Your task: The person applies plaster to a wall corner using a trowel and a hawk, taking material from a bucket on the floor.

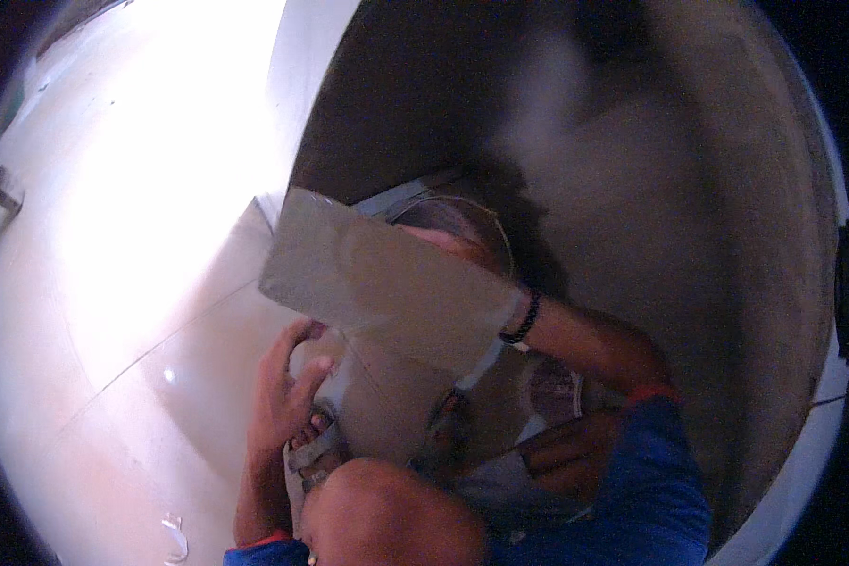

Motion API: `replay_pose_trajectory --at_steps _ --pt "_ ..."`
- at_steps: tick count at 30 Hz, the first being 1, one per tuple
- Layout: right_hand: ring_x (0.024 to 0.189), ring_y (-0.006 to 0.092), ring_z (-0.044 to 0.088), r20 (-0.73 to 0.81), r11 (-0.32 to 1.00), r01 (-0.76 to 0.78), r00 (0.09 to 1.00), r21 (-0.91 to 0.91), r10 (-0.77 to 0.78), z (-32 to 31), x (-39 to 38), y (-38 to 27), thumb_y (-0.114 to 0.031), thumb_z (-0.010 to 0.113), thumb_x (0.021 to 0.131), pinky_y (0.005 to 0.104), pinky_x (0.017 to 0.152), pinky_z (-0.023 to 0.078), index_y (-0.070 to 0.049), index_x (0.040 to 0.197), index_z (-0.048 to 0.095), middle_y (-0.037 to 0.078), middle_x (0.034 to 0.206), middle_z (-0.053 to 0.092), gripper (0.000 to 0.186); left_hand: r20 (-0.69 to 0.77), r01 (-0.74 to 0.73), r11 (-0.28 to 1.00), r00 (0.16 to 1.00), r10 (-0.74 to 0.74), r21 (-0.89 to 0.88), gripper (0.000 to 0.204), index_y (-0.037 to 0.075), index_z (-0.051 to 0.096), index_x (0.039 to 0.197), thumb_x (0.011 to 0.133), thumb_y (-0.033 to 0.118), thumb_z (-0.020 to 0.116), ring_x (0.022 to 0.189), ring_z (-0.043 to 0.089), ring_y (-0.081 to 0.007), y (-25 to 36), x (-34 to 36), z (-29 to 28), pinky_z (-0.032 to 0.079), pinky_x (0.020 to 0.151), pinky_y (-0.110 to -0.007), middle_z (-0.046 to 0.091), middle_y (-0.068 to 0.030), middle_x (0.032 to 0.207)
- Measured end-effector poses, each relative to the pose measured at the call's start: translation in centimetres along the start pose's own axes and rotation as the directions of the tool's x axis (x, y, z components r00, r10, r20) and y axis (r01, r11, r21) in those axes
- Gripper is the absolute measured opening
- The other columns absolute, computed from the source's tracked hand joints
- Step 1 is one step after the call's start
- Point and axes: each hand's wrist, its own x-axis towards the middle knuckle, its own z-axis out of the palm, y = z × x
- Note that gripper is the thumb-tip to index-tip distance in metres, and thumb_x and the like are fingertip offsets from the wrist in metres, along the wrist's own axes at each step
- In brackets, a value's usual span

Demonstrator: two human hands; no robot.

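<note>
The person is crouched low over a pale, glossy floor (113, 311), one bare knee (387, 509) filling the bottom of the view. A grey slab (387, 283), flat and rectangular like a tile or board, is up off the floor and tilted, its long edge running from upper left down to the right, right in the middle of the picture. The right hand (511, 307) is at the slab's right end, but the slab covers the fingers, so I cannot tell how far that grip is closed or how it has hold; only the wrist shows, with a dark beaded bracelet (524, 321) round it and the forearm running back to a blue sleeve (651, 472). The left hand (288, 387) sits lower, just under the slab's left part, fingers curled loosely against a pale rounded thing beside it, touching it rather than clamped hard on it. Bare toes (316, 429) show just beneath that hand. Behind the slab a round rim (486, 222) peeks out, mostly hidden. To the right rises a dark, shadowed wall (689, 208); bright glare washes the floor at upper left. The rest under the slab is too murky to make out.
</note>
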Motion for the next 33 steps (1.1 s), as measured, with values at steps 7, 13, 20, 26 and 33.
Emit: replay_pose_trajectory --at_steps 7,13,20,26,33 --pt "0.099 0.0119 0.059 0.129 0.996 0.069 0.990 -0.054 -0.062 3.9 1.5 -2.6 -0.022 0.055 0.091 0.0279 0.087 0.049 -0.003 0.121 0.054 0.007 0.111 0.062 0.035 -0.139 0.076 0.994 0.986 -0.087 -0.079 0.041 -0.003 0.058 0.111 0.074 0.007 0.070 0.100 0.057 -0.0212 3.1 -0.6 1.3 0.045 0.089 -0.035 0.062 -0.0093 0.109" --pt "0.098 0.0121 0.059 0.168 0.994 0.076 0.984 -0.084 -0.061 4.4 -0.9 -5.3 -0.021 0.055 0.091 0.0292 0.087 0.048 -0.002 0.116 0.057 0.006 0.107 0.064 0.031 -0.189 0.039 0.999 0.981 -0.034 0.019 0.035 0.000 0.062 0.106 0.072 0.004 0.072 0.100 0.059 -0.0219 4.1 -0.2 2.6 0.047 0.086 -0.036 0.064 -0.0079 0.105" --pt "0.092 0.0120 0.059 0.227 0.735 0.195 0.972 -0.649 -0.058 -2.3 -2.8 -5.4 -0.028 0.050 0.096 0.0295 0.082 0.049 -0.003 0.119 0.056 0.005 0.103 0.063 0.034 -0.076 -0.008 0.500 0.991 -0.115 -0.866 0.046 0.005 0.054 0.119 0.079 0.013 0.073 0.101 0.060 -0.0248 4.0 2.5 5.7 0.051 0.084 -0.038 0.061 -0.0093 0.112" --pt "0.075 0.0337 0.062 -0.356 0.076 -0.364 0.929 -0.928 0.105 -8.5 -12.8 -8.1 -0.027 0.055 0.091 0.0449 0.069 0.049 -0.001 0.091 0.058 0.018 0.087 0.063 0.027 -0.170 -0.103 0.375 0.974 -0.152 -0.921 0.050 0.003 0.049 0.125 0.083 0.022 0.070 0.108 0.057 -0.0267 2.0 1.1 3.2 0.049 0.088 -0.043 0.056 -0.0107 0.122" --pt "0.084 0.0385 0.063 -0.452 -0.134 -0.433 0.830 -0.891 0.327 -9.0 -16.3 -2.8 -0.034 0.065 0.080 0.0462 0.074 0.049 0.000 0.095 0.059 0.020 0.093 0.064 0.038 -0.156 -0.093 0.250 0.957 -0.246 -0.964 0.048 0.003 0.048 0.127 0.089 0.028 0.063 0.114 0.053 -0.0269 -1.7 0.9 4.7 0.043 0.098 -0.045 0.055 -0.0100 0.125"
